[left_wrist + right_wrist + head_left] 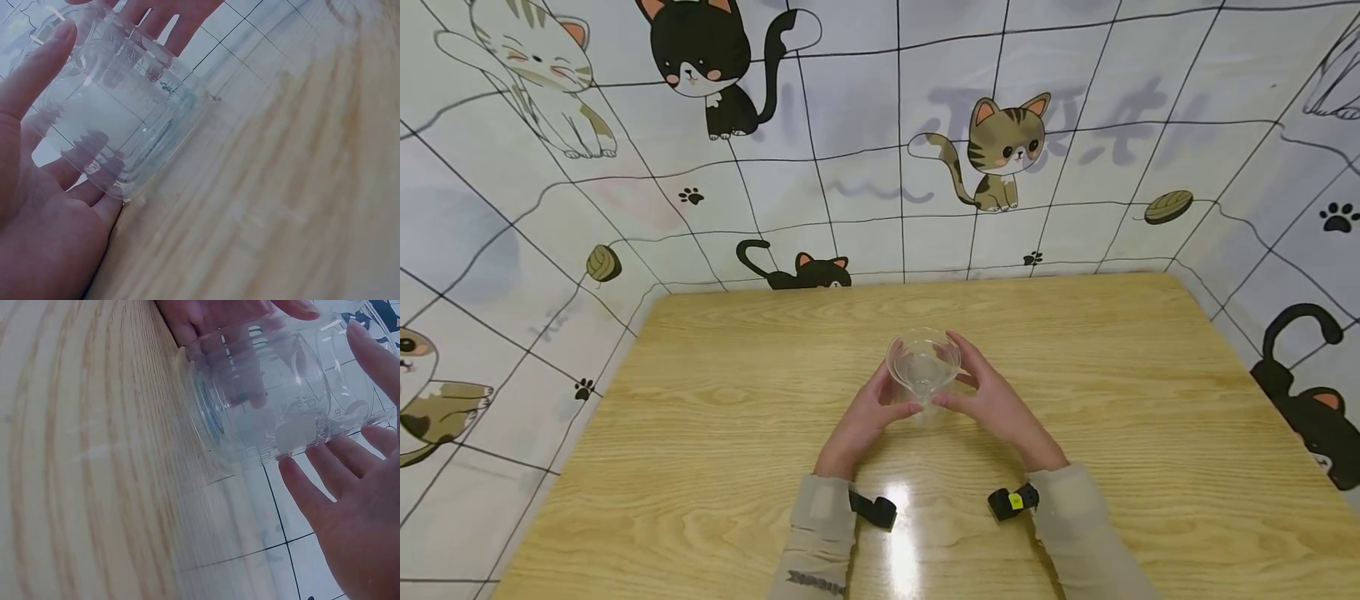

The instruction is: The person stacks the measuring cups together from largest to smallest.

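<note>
A clear glass beaker [922, 367] stands upright on the wooden table, its wide round rim uppermost. From its left side my left hand [876, 406] holds it, thumb across the near face and fingers round behind. My right hand [992, 402] holds the opposite side the same way, the two thumbs almost meeting in front. Through the glass of the beaker [125, 119] in the left wrist view, some of the left fingers show. Printed marks and a whitish patch appear on the beaker [275, 406] in the right wrist view, with its base at the tabletop.
The pale wooden table [722, 417] runs back to a white cloth backdrop [857, 108] printed with a black grid and cartoon cats. More of this cloth hangs at both sides. Black wrist straps [874, 510] sit over the beige sleeves [823, 533].
</note>
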Available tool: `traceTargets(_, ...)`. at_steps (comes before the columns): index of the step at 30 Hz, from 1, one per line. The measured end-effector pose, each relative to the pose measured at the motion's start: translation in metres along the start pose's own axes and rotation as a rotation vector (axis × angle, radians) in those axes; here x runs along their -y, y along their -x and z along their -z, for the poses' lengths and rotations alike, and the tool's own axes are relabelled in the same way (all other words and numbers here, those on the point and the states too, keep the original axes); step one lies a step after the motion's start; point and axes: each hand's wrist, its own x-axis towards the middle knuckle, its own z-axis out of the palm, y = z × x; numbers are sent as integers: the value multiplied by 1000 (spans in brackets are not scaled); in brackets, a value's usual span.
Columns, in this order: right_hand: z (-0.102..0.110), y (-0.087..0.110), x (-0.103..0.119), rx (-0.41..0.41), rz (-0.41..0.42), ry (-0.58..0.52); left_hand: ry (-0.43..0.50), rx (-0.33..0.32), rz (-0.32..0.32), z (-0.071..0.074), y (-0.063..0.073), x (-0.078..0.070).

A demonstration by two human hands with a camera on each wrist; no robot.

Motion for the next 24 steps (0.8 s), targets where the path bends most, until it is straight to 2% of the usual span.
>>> traceTargets(8,-5,-1,0,-21,17,6,20,-1,-10,1,-1,2)
traceTargets(16,-11,-3,-2,-88,2,43,49,-24,11,0,1,-1)
traceTargets(19,-12,-1,9,-95,2,32,74,-36,25,-1,2,-2)
traceTargets(24,-15,-1,10,-106,-8,51,77,-44,26,-1,4,-4)
